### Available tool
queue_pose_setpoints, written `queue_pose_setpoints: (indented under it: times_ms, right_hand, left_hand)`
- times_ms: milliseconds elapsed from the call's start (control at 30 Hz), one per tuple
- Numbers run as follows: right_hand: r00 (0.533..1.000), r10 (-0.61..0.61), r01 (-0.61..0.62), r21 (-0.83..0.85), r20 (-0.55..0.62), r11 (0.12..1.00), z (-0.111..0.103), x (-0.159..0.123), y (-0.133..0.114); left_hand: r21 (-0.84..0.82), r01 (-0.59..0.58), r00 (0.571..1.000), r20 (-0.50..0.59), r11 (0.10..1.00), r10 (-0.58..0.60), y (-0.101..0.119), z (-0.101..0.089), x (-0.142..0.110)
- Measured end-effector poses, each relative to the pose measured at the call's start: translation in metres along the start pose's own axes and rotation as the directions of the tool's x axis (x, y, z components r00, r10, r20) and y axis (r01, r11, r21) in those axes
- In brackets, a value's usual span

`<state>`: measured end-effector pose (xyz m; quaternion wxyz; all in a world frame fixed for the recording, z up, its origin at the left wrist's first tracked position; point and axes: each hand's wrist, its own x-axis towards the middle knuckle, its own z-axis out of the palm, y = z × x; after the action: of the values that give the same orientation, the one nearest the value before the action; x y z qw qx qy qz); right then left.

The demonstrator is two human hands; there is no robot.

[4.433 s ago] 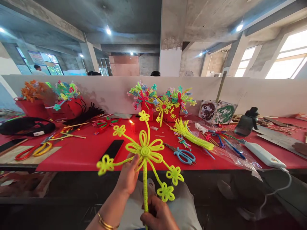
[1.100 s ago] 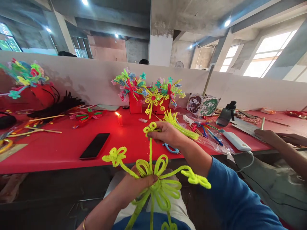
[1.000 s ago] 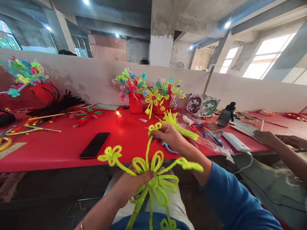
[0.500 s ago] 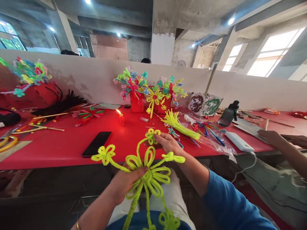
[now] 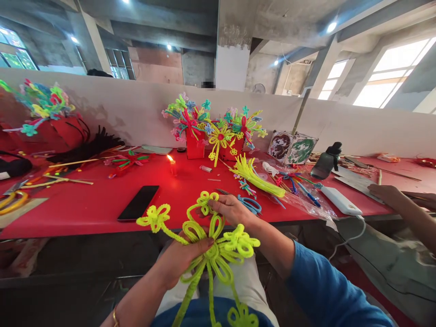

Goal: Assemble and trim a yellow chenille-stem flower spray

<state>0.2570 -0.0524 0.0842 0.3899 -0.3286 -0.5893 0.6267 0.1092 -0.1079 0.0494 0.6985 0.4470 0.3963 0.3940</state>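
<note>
A yellow-green pipe-cleaner flower [image 5: 223, 268] is held over my lap, its looped petals spread around a coiled centre. Thin stems run out from it, several of them ending in small looped blossoms. My left hand [image 5: 184, 254] grips it from the left, the thumb pressed near the centre. With thumb and fingers my right hand [image 5: 231, 209] pinches the small blossom [image 5: 205, 203] on the upper stem. Blue-handled scissors [image 5: 250, 205] lie on the table just behind my right hand. A bundle of yellow pipe cleaners [image 5: 257, 177] is farther back.
On the red table [image 5: 85, 204] are a black phone [image 5: 139, 203], a lit candle [image 5: 172, 165] and a white power bank with a cable [image 5: 341, 201]. Red boxes of pipe-cleaner flowers [image 5: 195, 144] stand at the back. A dark bottle [image 5: 326, 162] and a co-worker's hand [image 5: 386, 193] are at right.
The upper stem with its small blossom has bent left and slightly down, with my right hand on it. The blossom at right has turned, and more of the scissors shows.
</note>
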Motion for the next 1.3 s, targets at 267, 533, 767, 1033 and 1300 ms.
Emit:
queue_pose_setpoints:
  times_ms: [267, 533, 767, 1033, 1300]
  right_hand:
    - [0.995, 0.034, -0.031, 0.037, -0.095, 0.999, -0.028, 0.003, 0.000]
    - [0.969, 0.040, -0.011, 0.117, -0.242, 0.993, -0.048, -0.017, 0.037]
    - [0.941, 0.220, -0.143, 0.287, -0.257, 0.947, -0.016, -0.052, 0.114]
    - [0.984, 0.143, -0.170, 0.355, 0.101, 0.919, 0.051, -0.073, 0.135]
    - [0.980, 0.164, -0.198, 0.445, 0.114, 0.873, 0.084, -0.071, 0.155]
  left_hand:
    - [0.061, -0.026, 0.999, -0.046, 0.998, 0.029, 0.006, -0.007, -0.003]
    - [-0.184, 0.007, 0.975, -0.219, 0.983, -0.048, 0.003, -0.019, 0.000]
    - [-0.317, -0.083, 0.917, -0.396, 0.945, -0.052, 0.004, -0.024, 0.009]
    - [-0.411, -0.153, 0.869, -0.489, 0.899, -0.076, 0.004, -0.029, 0.018]
    - [-0.388, -0.247, 0.869, -0.494, 0.888, 0.025, 0.002, -0.036, 0.019]
